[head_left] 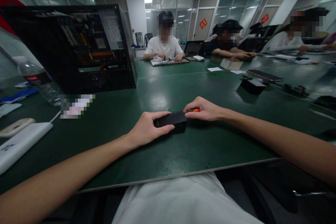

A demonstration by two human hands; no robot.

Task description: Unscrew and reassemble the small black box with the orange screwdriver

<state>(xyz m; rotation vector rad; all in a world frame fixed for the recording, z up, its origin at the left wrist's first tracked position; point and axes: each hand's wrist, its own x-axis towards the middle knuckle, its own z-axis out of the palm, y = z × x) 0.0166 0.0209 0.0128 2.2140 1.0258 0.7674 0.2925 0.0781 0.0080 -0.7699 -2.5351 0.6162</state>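
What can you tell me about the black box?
The black box is oblong and flat-topped, of unclear material. It appears to sit on the green table, lengthwise roughly left to right. The left hand grips its left part, thumb along the near edge. At its right end, the right hand holds an orange-and-black object; contact is unclear.

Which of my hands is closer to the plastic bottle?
Left. Your left hand, holding the black box, is right of the plastic bottle; your right hand, holding an orange object, is farther right.
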